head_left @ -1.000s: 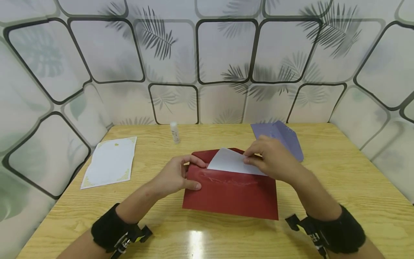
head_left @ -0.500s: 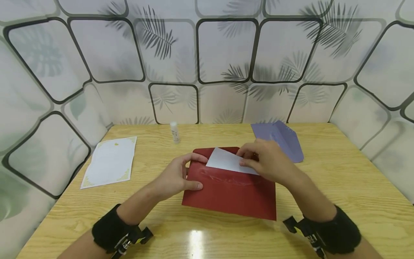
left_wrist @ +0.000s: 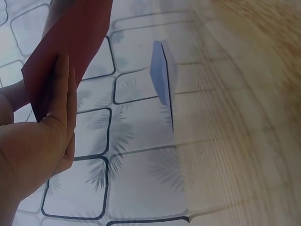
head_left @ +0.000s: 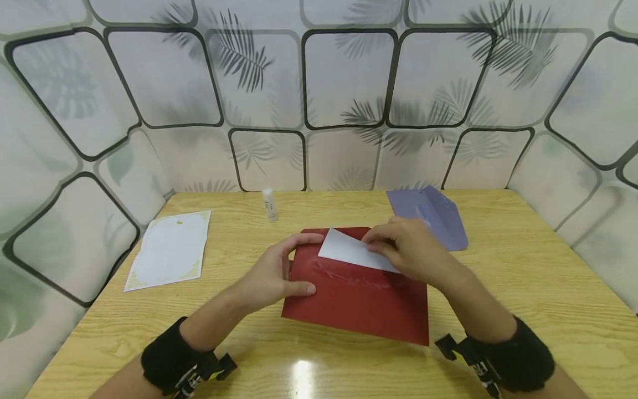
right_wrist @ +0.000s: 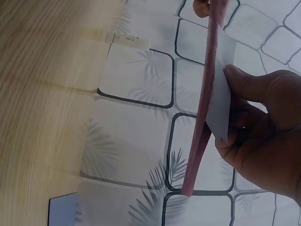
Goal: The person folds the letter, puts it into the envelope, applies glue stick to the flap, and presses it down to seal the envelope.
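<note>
My left hand (head_left: 271, 274) grips the left side of a red envelope (head_left: 359, 305), thumb on the front and fingers behind it. A white paper (head_left: 349, 249) sticks out of the envelope's opening at a slant, its lower part hidden inside. The right hand (head_left: 411, 246) pinches this paper near its upper right edge. In the right wrist view, thumb and fingers of the right hand (right_wrist: 263, 113) hold the white sheet (right_wrist: 219, 103) beside the envelope (right_wrist: 205, 94), seen edge-on. Straight fingers of the left hand (left_wrist: 56, 103) lie along the envelope (left_wrist: 77, 42) in the left wrist view.
A purple envelope (head_left: 446, 219) lies at the back right of the wooden table (head_left: 523, 277). Behind the left hand stands a small white glue stick (head_left: 269, 204). A white sheet with gold corner ornaments (head_left: 169, 249) lies at the left. Patterned fabric (head_left: 349, 83) encloses the table.
The right hand and the white paper have moved a little left and down, with slightly less paper showing. The red envelope has tilted slightly, its right end lower.
</note>
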Available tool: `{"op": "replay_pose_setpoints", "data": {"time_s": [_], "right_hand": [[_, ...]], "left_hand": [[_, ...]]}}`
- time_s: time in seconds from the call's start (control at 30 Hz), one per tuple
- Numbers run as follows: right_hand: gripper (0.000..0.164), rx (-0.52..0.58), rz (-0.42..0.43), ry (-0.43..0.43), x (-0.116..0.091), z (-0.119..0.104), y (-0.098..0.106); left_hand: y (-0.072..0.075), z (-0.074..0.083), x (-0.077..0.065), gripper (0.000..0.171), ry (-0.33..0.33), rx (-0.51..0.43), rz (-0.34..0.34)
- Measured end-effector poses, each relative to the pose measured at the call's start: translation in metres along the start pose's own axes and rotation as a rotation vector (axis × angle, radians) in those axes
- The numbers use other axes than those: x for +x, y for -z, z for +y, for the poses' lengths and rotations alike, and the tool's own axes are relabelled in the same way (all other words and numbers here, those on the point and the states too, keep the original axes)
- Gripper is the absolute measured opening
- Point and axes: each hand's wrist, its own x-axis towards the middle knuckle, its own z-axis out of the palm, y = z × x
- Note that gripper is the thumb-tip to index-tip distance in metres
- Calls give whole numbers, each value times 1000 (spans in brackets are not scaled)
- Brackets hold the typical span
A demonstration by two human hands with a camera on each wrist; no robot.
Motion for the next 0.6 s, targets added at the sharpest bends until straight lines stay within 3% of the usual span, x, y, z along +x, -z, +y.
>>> {"op": "replay_pose_setpoints", "data": {"time_s": [0.6], "right_hand": [[14, 71, -96, 15, -1, -6, -7]], "left_hand": [[-1, -2, -1, 81, -47, -9, -29]]}}
